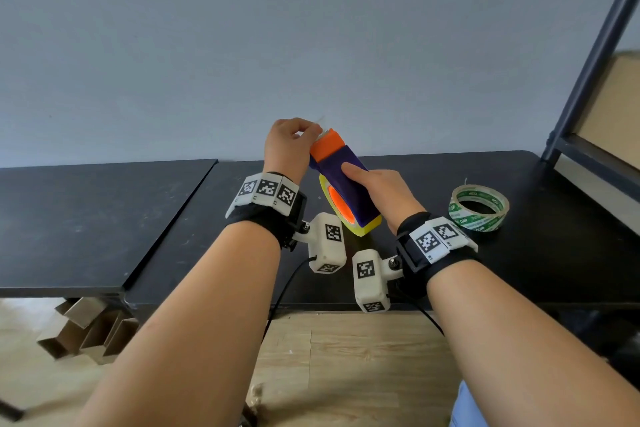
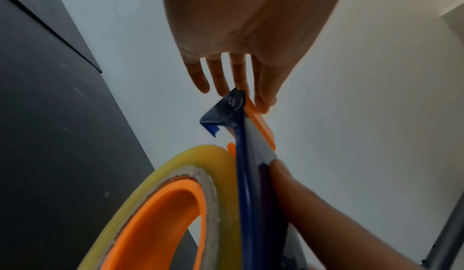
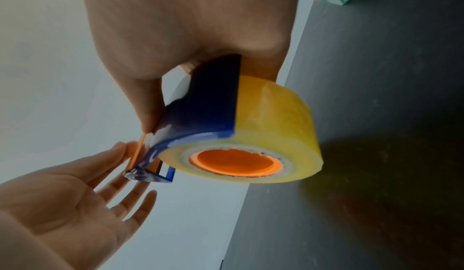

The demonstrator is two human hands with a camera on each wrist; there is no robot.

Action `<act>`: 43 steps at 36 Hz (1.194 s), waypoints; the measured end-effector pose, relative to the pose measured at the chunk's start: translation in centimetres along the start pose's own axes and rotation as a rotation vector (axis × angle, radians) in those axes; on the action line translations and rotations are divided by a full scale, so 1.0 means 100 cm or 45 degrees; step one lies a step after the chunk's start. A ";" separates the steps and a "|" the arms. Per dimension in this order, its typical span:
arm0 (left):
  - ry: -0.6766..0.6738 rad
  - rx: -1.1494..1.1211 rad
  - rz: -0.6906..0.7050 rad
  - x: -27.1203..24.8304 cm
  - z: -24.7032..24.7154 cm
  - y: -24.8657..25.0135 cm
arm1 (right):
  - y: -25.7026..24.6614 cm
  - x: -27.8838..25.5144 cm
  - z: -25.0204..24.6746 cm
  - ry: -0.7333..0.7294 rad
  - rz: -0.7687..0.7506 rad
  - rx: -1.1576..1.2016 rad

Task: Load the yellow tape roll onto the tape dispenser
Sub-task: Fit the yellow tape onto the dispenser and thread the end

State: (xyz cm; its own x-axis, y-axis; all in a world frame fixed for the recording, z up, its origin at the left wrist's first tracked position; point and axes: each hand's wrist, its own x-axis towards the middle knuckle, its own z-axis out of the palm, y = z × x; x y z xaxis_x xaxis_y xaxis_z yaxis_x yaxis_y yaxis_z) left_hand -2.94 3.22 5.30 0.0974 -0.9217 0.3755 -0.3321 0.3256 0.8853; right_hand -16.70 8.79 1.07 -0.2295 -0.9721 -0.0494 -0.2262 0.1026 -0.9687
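Already the yellow roll (image 3: 271, 115) sits on the dispenser (image 1: 341, 180) hub. Your right hand (image 1: 379, 192) grips the dispenser; your left hand (image 1: 287, 146), fingers straight, touches its cutter end. Next, judging by this, thread the tape there.

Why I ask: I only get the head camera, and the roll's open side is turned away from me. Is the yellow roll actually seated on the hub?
Observer: Yes. In the right wrist view the yellow tape roll sits around the orange hub, which fills its core.
Operator: And the left hand at the top end of the tape dispenser, is it gripping anything?
Observer: In the left wrist view its fingers are straight. One fingertip touches the orange plate there. I cannot tell whether any tape lies under it.
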 end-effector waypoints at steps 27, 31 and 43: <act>-0.006 -0.002 0.001 0.006 -0.008 -0.024 | -0.008 0.000 0.006 0.011 0.117 0.154; -0.012 0.033 0.021 0.006 -0.009 -0.024 | -0.007 0.002 0.006 0.010 0.129 0.163; -0.042 0.014 0.021 0.004 -0.010 -0.024 | -0.008 0.003 0.009 0.014 0.193 0.271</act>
State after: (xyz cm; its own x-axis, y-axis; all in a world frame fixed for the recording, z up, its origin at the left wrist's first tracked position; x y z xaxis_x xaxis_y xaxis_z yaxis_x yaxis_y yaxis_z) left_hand -1.21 2.25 3.61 0.0604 -0.9227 0.3807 -0.3438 0.3388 0.8758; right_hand -15.73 8.27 1.65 -0.2563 -0.9465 -0.1961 0.0152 0.1989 -0.9799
